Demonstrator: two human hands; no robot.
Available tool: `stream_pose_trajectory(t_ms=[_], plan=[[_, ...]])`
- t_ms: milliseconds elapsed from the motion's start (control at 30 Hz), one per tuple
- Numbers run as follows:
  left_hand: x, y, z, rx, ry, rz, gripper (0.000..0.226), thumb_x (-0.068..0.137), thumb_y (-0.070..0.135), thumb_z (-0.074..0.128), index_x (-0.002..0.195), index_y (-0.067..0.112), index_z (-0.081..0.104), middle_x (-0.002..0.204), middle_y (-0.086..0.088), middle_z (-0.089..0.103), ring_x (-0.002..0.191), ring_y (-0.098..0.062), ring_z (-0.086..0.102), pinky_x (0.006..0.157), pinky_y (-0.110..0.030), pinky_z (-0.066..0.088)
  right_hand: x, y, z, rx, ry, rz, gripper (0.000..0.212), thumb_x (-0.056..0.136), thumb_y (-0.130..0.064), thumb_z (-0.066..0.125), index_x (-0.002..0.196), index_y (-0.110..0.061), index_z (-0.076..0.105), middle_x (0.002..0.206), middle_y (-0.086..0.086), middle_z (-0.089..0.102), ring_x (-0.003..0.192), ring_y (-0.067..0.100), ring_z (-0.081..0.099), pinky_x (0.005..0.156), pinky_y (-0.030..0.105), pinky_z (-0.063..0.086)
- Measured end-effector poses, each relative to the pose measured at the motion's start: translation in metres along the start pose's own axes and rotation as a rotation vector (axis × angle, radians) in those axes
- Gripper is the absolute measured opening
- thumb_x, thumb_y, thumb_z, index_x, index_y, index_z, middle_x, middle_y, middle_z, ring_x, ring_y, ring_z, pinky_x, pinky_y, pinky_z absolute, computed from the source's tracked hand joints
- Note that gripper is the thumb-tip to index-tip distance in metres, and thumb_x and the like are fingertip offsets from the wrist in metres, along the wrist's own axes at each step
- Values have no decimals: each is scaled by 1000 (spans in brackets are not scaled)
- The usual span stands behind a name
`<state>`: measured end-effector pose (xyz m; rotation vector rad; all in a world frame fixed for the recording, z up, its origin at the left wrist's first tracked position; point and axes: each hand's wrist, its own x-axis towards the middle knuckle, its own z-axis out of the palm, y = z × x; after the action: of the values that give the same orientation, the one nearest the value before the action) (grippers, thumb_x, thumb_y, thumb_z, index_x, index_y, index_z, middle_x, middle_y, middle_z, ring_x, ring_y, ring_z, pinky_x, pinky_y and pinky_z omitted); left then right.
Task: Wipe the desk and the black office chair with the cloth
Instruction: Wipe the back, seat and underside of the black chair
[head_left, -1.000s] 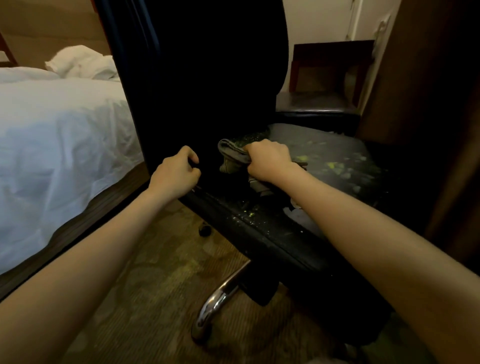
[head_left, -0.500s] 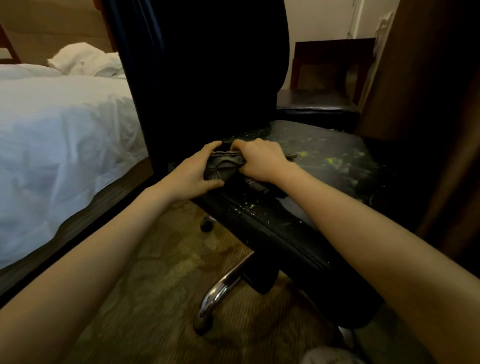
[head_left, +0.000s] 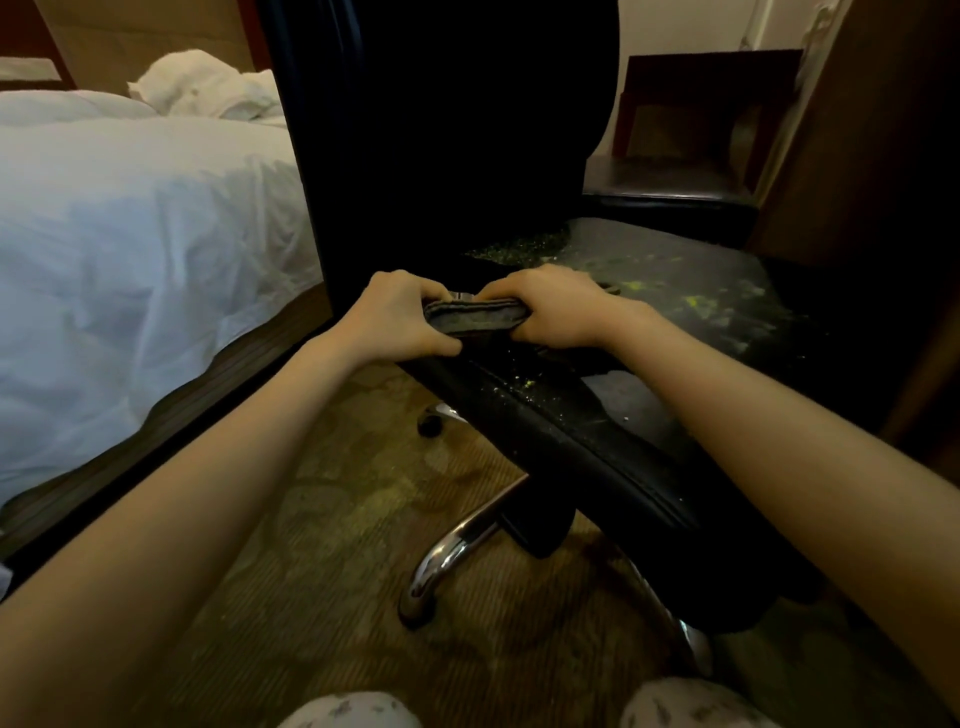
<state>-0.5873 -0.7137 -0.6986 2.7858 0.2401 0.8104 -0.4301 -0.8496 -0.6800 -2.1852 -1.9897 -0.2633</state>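
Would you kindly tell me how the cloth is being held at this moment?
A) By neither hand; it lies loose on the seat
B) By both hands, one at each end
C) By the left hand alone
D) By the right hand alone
B: the left hand and the right hand each grip one end of the cloth, above the seat edge of the black office chair.

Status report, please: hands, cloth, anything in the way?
Gripping cloth: left hand, right hand. Yellow-green crumbs speckle chair seat. Nothing in the way.
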Motion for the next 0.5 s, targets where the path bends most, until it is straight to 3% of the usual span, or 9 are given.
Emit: stream_pose_trajectory(t_ms=[133,233,300,400,500], plan=[[-2,9,-1,7,-51,-21,32,70,27,77,91,3,70,79,-17,64,71,-30,59,63,-44,47,-6,1,-4,42,-25,-12,47,85,-16,58,128,-36,54,113,-1,64,99,21,58,71,29,37],[0,5,-3,-92,-139,-67,33,68,32,75,89,9,64,89,-12,61,81,-26,58,73,-43,48,-14,-3,-10,29,1,-24,50,89,-17,55,134,-37,48,123,-2,59,110,21,54,76,31,38],[0,1,-7,-271,-263,-102,43,62,46,67,95,20,59,101,-8,58,93,-23,57,82,-38,47,-19,-11,-12,-25,28,-42,55,92,-19,52,141,-39,38,132,-2,51,117,20,49,78,30,35],[-4,-7,-11,-749,-390,-199,47,63,36,59,108,23,55,114,-10,52,103,-24,53,86,-35,44,-20,-22,-10,-158,7,-87,58,91,-17,50,143,-37,34,139,-4,44,119,23,47,79,34,39],[-1,-11,0,-899,-205,-374,23,75,28,51,96,19,58,92,-6,55,83,-19,52,70,-28,42,-20,-24,-11,-194,-68,-111,59,89,-10,49,141,-35,39,140,-3,45,117,25,47,85,37,40]])
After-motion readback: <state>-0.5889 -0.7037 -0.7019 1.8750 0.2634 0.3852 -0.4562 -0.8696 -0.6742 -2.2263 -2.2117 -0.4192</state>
